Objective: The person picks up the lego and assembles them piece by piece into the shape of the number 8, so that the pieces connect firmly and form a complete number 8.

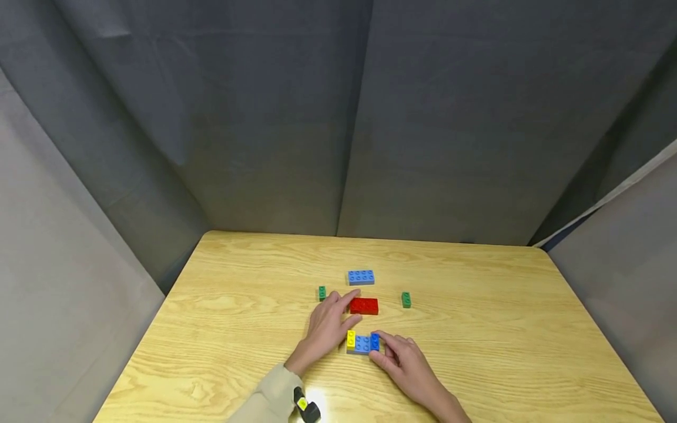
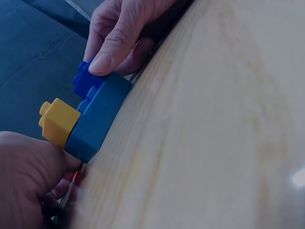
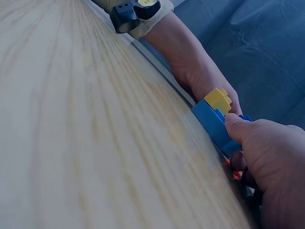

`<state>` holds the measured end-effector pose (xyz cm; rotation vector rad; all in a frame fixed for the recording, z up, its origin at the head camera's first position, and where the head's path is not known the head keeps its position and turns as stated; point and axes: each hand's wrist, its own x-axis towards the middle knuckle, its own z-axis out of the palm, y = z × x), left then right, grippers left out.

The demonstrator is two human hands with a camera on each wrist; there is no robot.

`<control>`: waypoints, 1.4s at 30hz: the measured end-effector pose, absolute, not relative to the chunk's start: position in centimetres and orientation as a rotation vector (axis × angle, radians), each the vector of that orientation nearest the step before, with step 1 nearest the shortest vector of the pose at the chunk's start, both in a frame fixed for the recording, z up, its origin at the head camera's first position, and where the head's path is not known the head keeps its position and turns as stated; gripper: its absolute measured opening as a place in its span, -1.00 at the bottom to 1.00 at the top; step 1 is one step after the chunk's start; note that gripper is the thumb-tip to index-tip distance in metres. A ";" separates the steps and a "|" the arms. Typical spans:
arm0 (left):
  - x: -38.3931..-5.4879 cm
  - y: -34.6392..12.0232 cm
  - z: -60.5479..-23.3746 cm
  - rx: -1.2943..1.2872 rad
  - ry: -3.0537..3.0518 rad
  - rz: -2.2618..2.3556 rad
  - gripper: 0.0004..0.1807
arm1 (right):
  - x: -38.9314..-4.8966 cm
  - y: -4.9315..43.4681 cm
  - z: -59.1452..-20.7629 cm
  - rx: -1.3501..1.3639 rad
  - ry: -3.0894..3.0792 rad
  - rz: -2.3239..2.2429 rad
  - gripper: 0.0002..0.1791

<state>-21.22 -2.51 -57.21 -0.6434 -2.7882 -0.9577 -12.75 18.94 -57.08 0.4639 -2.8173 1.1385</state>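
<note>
On the table near me, a light blue brick [image 1: 362, 345] carries a small yellow brick [image 1: 351, 339] on its left end and a small dark blue brick [image 1: 375, 341] on its right end. My right hand [image 1: 404, 365] pinches the dark blue brick between thumb and index finger. Farther back lies a red brick [image 1: 365, 306]. Around its left end my left hand [image 1: 326, 326] spreads index finger and thumb, one at the far side and one at the near side. In the left wrist view, the right thumb [image 2: 112, 52] presses against the dark blue brick.
Another light blue brick [image 1: 361, 278] lies beyond the red one. Small green bricks sit at the left [image 1: 322, 293] and at the right [image 1: 406, 299]. Grey curtains [image 1: 275, 147] hang behind the wooden table [image 1: 502, 329] and along its sides.
</note>
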 end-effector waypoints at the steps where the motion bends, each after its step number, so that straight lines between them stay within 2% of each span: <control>1: -21.2 -2.5 -57.1 -0.640 -2.793 -0.959 -0.41 | -12.7 18.9 -57.1 0.462 -2.820 1.142 -0.46; 13: -21.3 -3.0 -57.0 -0.690 -2.815 -0.968 -0.55 | -12.6 19.2 -56.7 0.385 -2.849 1.181 -0.48; 25: -21.1 -3.5 -56.8 -0.795 -2.815 -0.966 -0.57 | -13.9 20.5 -56.8 0.471 -2.821 1.158 -0.49; 42: -20.2 -4.3 -56.7 -0.720 -2.814 -1.210 -0.56 | -14.5 20.6 -56.9 0.443 -2.789 1.233 -0.49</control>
